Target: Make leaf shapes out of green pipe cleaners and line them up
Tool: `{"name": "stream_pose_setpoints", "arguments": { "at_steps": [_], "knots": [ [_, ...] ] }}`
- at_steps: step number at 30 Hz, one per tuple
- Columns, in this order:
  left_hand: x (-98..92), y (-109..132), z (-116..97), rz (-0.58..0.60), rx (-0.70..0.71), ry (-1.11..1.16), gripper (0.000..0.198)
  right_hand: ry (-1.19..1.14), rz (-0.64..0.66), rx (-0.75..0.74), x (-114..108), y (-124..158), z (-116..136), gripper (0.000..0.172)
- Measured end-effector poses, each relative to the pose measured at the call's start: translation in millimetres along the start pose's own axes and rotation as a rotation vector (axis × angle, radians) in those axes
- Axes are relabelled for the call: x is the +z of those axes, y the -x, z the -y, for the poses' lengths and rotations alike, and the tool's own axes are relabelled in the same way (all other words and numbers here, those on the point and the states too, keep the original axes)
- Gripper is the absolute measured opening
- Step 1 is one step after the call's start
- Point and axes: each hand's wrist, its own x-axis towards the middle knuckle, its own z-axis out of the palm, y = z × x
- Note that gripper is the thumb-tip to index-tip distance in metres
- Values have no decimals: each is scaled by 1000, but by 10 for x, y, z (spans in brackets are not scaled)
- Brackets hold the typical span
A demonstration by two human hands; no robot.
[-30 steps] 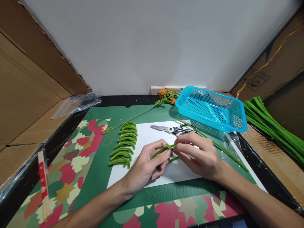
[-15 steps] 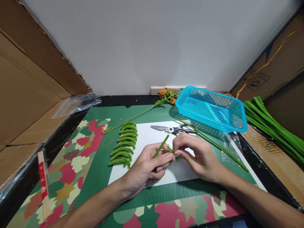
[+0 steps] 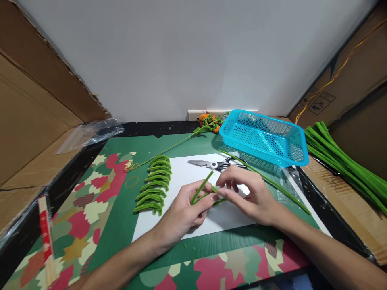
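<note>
One pattern-bordered green mat (image 3: 122,205) carries a white paper sheet (image 3: 181,173); a blue perforated plastic basket (image 3: 256,137) sits beyond it, at right. Black-handled silver scissors (image 3: 214,164) lie on the paper, curved fuzzy green strips (image 3: 155,185) along its left edge. Above it, the left hand (image 3: 189,206) pinches a bent, fuzzy green stem (image 3: 202,187); whether the right hand (image 3: 260,196), close against it, also grips is unclear.

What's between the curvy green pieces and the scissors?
White paper lies between the curvy green pieces and the scissors, as the head view shows.
</note>
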Motion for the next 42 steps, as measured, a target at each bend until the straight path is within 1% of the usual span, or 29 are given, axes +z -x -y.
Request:
{"name": "stream_pose_setpoints", "arguments": {
  "at_steps": [3, 6, 9, 11, 14, 17, 22, 25, 27, 29, 30, 32, 33, 34, 36, 39, 40, 42],
  "knots": [
    [22, 17, 4, -41, 68, -149, 26, 24, 40, 35, 17, 1, 9, 8],
    [33, 45, 3, -47, 84, -234, 23, -48, 67, 146, 49, -8, 25, 14],
    [30, 67, -1, -40, 62, -198, 22, -214, -1, 273, 100, -19, 35, 18],
    [25, 70, -3, -48, 68, -173, 24, -301, -63, 304, 138, -24, 44, 18],
    [18, 57, -4, -38, 62, -147, 26, -274, -115, 246, 180, -16, 64, 17],
    [11, 40, 1, 9, 20, -114, 27, -235, -123, 190, 206, 4, 74, 22],
    [7, 28, -6, 29, -52, -21, 34, -285, -141, 178, 251, 18, 62, 24],
    [10, 22, -7, 32, -48, 19, 32, -280, -162, 192, 263, 12, 54, 24],
    [6, 11, 12, 32, -45, 30, 32, -229, -162, 184, 251, 11, 36, 20],
    [-3, -2, 45, 32, -58, 33, 34, -131, -165, 103, 219, 11, -2, 15],
    [-8, -7, 64, 31, -71, 32, 35, -71, -166, 31, 198, 10, -28, 20],
    [-15, -11, 92, 33, -84, 17, 39, 64, -148, -138, 148, 1, -90, 38],
    [-16, -10, 98, 32, -82, 5, 40, 143, -132, -214, 121, -7, -121, 44],
    [-16, -9, 97, 32, -76, -8, 39, 223, -113, -272, 96, -17, -148, 45],
    [-12, -4, 78, 16, -52, -25, 39, 355, -82, -331, 50, -38, -189, 36],
    [-9, -3, 39, -48, -2, -48, 39, 434, -40, -318, 13, -57, -214, 17],
    [-11, -5, 33, -70, 16, -56, 39, 440, -25, -307, 11, -57, -213, 14],
    [-16, -10, 35, -97, 44, -63, 38, 445, -4, -283, 25, -46, -202, 12]
  ]
}}
